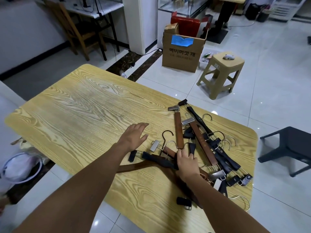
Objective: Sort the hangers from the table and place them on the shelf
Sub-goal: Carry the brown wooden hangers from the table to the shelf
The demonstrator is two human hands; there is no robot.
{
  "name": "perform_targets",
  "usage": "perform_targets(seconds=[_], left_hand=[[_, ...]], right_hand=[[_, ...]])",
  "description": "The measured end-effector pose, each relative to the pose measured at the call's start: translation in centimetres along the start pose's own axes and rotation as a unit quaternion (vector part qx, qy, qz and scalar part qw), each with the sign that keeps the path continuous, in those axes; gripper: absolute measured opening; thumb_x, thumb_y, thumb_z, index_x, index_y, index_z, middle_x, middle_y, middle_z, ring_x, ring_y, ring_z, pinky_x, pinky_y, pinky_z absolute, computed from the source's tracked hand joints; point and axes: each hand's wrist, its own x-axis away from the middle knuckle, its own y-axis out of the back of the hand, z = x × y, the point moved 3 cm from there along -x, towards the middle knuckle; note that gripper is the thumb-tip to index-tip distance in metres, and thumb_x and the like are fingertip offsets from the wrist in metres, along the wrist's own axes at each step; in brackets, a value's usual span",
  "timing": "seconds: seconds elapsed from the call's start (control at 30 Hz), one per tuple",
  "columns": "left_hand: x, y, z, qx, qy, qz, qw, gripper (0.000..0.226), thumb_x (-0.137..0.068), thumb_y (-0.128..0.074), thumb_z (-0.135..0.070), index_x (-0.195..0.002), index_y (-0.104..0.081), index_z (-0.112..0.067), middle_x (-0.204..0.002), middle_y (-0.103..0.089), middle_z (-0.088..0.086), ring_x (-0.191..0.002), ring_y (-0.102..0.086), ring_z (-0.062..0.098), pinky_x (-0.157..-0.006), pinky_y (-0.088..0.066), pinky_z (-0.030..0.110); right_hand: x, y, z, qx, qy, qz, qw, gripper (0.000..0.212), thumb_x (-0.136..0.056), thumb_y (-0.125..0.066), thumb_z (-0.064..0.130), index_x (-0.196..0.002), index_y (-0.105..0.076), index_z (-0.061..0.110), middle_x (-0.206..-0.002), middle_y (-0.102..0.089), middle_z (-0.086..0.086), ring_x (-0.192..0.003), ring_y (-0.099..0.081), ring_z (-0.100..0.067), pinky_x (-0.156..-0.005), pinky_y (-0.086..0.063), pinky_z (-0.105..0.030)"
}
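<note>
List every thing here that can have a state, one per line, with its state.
left hand, open, fingers straight, over the table beside the pile.
right hand, fingers curled on hangers in the pile.
hanger pile, tangled, lying on the table, none set apart yet.
cardboard box, open, flaps up, on the floor.
beige stool, upright, small white object on top.
dark stool, upright.

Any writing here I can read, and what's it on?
"精品": gold print on two black hangers.
On the cardboard box: large dark characters and a smaller line beneath, too blurred to read.
On a brown hanger: gold print, unreadable.
On the stool: a sticker, too small.
</note>
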Motion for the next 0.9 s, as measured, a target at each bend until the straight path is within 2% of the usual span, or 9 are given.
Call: perform_targets(seconds=[0.07, 0.17, 0.33, 0.53, 0.63, 0.77, 0.9], left_hand=[[-0.1, 0.4, 0.1, -0.003, 0.001, -0.014, 1.000, 0.052, -0.099, -0.036, -0.037, -0.147, -0.021, -0.022, -0.153, -0.027, -0.002, -0.139, -0.023, 0.019, -0.116, -0.014, 0.032], [-0.1, 1.2, 0.3, -0.007, 0.005, -0.029, 1.000, 0.052, -0.099, -0.036, -0.036, -0.147, -0.023, -0.022, -0.152, -0.029, -0.002, -0.138, -0.023, 0.021, -0.115, -0.015, 0.032], [-0.6, 3.4, 1.0, -0.009, 0.007, -0.052, 0.999, 0.051, -0.099, -0.037, -0.035, -0.146, -0.024, -0.021, -0.151, -0.030, -0.002, -0.137, -0.023, 0.022, -0.114, -0.017, 0.034], [-2.2, 6.1, 1.6, -0.011, -0.015, -0.073, 0.997, 0.050, -0.099, -0.038, -0.034, -0.146, -0.025, -0.021, -0.150, -0.031, -0.002, -0.136, -0.025, 0.021, -0.113, -0.018, 0.033], [-2.6, 7.3, 2.2, -0.009, -0.025, -0.079, 0.997, 0.050, -0.099, -0.038, -0.034, -0.146, -0.025, -0.021, -0.150, -0.030, -0.002, -0.136, -0.024, 0.021, -0.112, -0.018, 0.033], [-3.0, 8.6, 4.1, -0.011, -0.022, -0.089, 0.996, 0.051, -0.098, -0.037, -0.035, -0.146, -0.025, -0.022, -0.150, -0.030, -0.002, -0.135, -0.024, 0.021, -0.113, -0.018, 0.034], [-2.8, 9.9, 6.7, -0.016, -0.011, -0.101, 0.995, 0.050, -0.098, -0.038, -0.035, -0.146, -0.026, -0.022, -0.150, -0.031, -0.002, -0.135, -0.025, 0.022, -0.112, -0.018, 0.034]], right_hand=[[0.0, 0.3, -0.1, 0.001, 0.005, -0.020, 1.000, 0.059, -0.090, -0.055, 0.010, -0.140, -0.024, 0.008, -0.139, -0.039, -0.011, -0.118, -0.048, -0.034, -0.098, -0.040, -0.041], [-0.3, 0.9, -0.1, 0.012, 0.022, -0.040, 0.999, 0.059, -0.086, -0.057, 0.003, -0.137, -0.026, 0.009, -0.133, -0.045, -0.010, -0.115, -0.052, -0.032, -0.096, -0.041, -0.040], [-1.0, 3.1, 0.0, 0.045, 0.022, -0.073, 0.996, 0.047, -0.094, -0.045, 0.006, -0.137, -0.026, 0.006, -0.131, -0.049, -0.012, -0.114, -0.055, -0.031, -0.096, -0.041, -0.038], [-2.0, 6.7, 1.3, 0.082, 0.033, -0.125, 0.988, 0.048, -0.094, -0.046, 0.010, -0.138, -0.029, 0.007, -0.123, -0.052, -0.009, -0.109, -0.057, -0.029, -0.092, -0.040, -0.036], [-2.6, 8.8, 3.3, 0.094, 0.052, -0.155, 0.982, 0.054, -0.091, -0.050, 0.007, -0.140, -0.026, 0.005, -0.129, -0.048, -0.013, -0.111, -0.054, -0.032, -0.095, -0.039, -0.038], [-4.1, 10.9, 7.3, 0.090, 0.080, -0.174, 0.977, 0.044, -0.092, -0.046, 0.005, -0.133, -0.032, 0.008, -0.128, -0.048, -0.014, -0.107, -0.053, -0.033, -0.092, -0.037, -0.038], [-6.0, 12.0, 12.0, 0.103, 0.110, -0.175, 0.973, 0.043, -0.090, -0.048, 0.004, -0.130, -0.034, 0.010, -0.124, -0.049, -0.014, -0.105, -0.052, -0.033, -0.092, -0.035, -0.039]])
